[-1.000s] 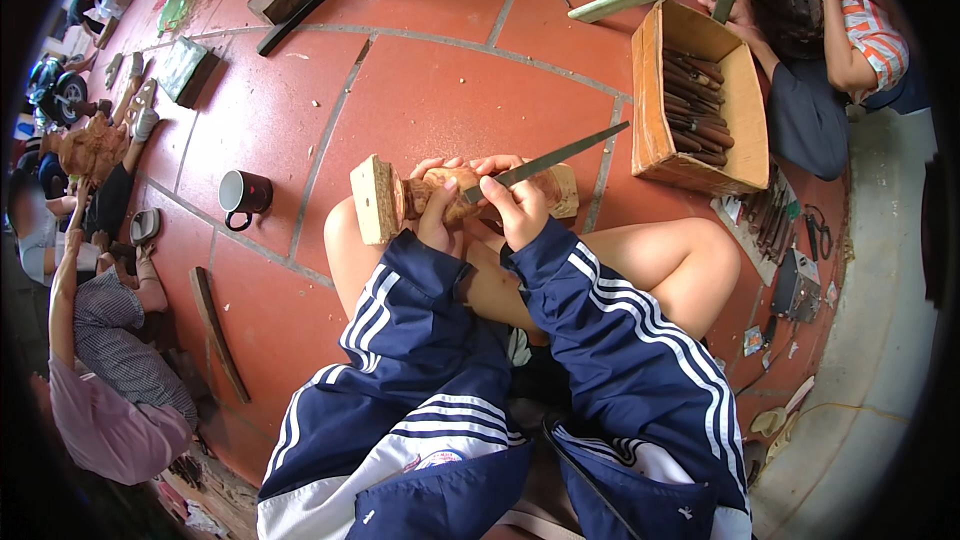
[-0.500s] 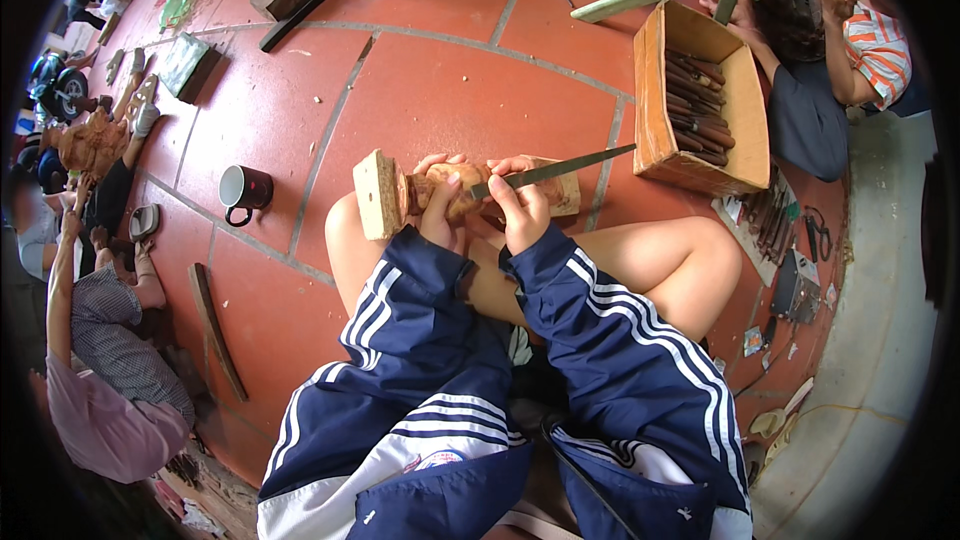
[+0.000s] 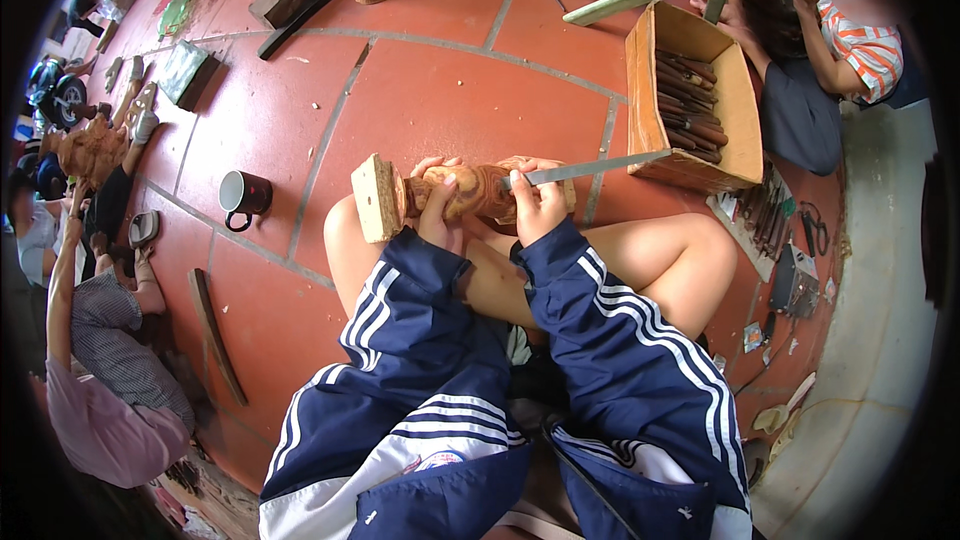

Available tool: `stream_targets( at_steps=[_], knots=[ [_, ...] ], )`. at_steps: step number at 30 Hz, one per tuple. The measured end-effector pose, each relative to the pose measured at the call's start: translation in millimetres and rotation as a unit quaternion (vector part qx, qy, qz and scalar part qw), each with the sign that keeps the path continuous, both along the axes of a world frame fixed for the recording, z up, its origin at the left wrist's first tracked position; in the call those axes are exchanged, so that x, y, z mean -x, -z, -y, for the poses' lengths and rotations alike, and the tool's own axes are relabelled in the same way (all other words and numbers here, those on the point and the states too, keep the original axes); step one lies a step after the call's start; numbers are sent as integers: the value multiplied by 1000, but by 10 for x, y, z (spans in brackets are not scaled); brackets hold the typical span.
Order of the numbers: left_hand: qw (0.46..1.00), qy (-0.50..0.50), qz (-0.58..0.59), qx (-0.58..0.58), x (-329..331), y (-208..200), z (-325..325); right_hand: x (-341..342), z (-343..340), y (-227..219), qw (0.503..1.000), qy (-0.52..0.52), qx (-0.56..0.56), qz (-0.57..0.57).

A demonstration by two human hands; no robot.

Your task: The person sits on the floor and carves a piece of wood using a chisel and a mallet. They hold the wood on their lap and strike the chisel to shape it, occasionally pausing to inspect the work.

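My left hand (image 3: 437, 212) is wrapped round a carved wooden figure (image 3: 470, 192), which lies sideways above my crossed legs. A pale square block forms the figure's left end, and its rounded middle shows brown grain. My right hand (image 3: 540, 204) is closed on a long, flat, grey metal file (image 3: 612, 167), thumb on top near its left end. The file slants up to the right across the carving's right part, its far tip by the cardboard box. Fingers of both hands behind the wood are partly hidden.
A cardboard box (image 3: 644, 105) of wooden-handled tools stands at the right, with more tools (image 3: 765, 215) and scissors (image 3: 818, 230) near it. A dark mug (image 3: 245, 198) and a wood strip (image 3: 217, 335) are at left. Other people sit on both sides.
My right hand and the file have moved to the right along the carving, and the file's tip now reaches the box's lower edge in view. My left hand keeps its hold.
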State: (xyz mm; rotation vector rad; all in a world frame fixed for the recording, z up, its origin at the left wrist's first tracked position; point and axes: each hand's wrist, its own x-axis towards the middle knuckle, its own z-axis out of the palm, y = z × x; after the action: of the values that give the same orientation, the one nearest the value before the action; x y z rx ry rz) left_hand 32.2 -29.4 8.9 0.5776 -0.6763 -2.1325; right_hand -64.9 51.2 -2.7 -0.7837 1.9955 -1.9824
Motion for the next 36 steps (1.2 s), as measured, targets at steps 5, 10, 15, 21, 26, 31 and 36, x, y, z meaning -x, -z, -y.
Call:
stream_targets(
  at_steps=[5,10,15,21,26,31,36],
  knots=[
    [1000,-2,-14,-27,-7,14,9,69,-78,-27,986,24,-50,-159],
    [999,12,26,29,-3,54,5,131,-115,72,997,26,-77,-12],
    [999,-5,-41,-1,6,62,1,106,-31,59,992,39,-52,-108],
    [997,-4,-46,65,16,135,-20,-3,295,-367,974,-197,16,109],
    [997,-20,-31,68,8,114,-10,54,409,-479,955,-285,-23,76],
    [998,-12,-30,54,-18,139,1,58,384,-398,950,-266,-33,161],
    [999,-7,-29,26,-10,98,-4,-1,359,-357,965,-218,-27,146]
  ],
)
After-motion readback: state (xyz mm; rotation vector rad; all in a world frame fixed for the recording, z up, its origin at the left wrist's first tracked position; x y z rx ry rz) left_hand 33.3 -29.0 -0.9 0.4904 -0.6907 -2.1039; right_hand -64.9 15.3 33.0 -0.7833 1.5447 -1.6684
